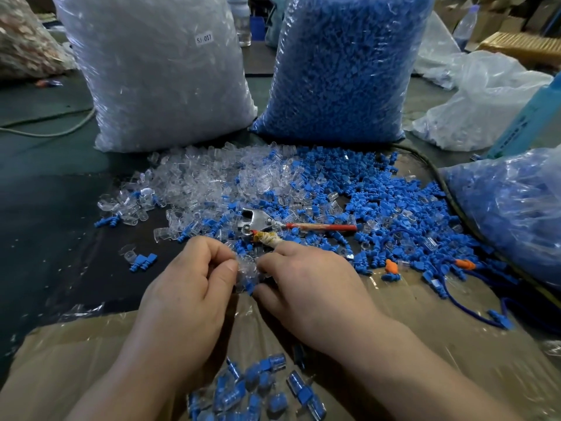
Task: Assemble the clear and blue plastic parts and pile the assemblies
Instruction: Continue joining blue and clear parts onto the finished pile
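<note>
Left hand (188, 284) and right hand (309, 287) pinched one clear part (246, 268) between them.
We saw a blue part (250, 288) at its lower end, above the desk (45, 223); assemblies (252, 387) lay piled nearest us, loose clear pieces (206, 180) and loose blue pieces (379, 202) beyond the hands, pliers (267, 224) among them.
</note>
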Demonstrator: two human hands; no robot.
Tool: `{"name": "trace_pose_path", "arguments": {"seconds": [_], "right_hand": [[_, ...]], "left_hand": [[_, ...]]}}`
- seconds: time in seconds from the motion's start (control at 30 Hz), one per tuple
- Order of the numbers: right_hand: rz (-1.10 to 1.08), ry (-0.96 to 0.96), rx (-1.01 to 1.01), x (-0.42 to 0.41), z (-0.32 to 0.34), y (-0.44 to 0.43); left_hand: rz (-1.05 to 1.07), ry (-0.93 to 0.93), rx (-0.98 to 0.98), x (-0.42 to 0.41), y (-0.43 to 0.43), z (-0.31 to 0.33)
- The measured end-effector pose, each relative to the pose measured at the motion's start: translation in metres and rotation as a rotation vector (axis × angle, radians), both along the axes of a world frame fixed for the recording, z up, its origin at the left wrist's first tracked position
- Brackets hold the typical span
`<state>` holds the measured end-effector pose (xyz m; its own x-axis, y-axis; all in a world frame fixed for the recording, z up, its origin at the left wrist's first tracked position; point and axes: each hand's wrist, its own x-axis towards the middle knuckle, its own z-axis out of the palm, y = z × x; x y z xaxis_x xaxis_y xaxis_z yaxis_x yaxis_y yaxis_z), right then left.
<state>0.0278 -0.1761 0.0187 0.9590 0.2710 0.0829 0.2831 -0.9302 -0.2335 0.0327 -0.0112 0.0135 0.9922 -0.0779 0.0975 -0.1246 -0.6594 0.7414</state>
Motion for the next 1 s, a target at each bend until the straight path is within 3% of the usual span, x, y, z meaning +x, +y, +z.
{"name": "trace_pose_path", "arguments": {"seconds": [0.2, 0.33, 0.6, 0.77, 1.0], "right_hand": [[-0.005, -0.024, 0.027, -0.002, -0.003, 0.002], [-0.018, -0.029, 0.054, -0.001, -0.001, 0.003], [0.005, -0.044, 0.265, 0.002, 0.000, 0.000], [0.101, -0.068, 0.301, 0.002, 0.000, 0.001], [-0.015, 0.042, 0.536, 0.007, -0.006, 0.001]], "left_hand": [[0.027, 0.039, -0.027, 0.001, -0.001, 0.002], [0.094, 0.171, -0.369, 0.006, -0.001, -0.002], [0.146, 0.348, -0.867, 0.018, 0.001, -0.010], [0.156, 0.395, -1.030, 0.022, 0.003, -0.011], [0.109, 0.421, -1.187, 0.024, 0.000, -0.015]]}}
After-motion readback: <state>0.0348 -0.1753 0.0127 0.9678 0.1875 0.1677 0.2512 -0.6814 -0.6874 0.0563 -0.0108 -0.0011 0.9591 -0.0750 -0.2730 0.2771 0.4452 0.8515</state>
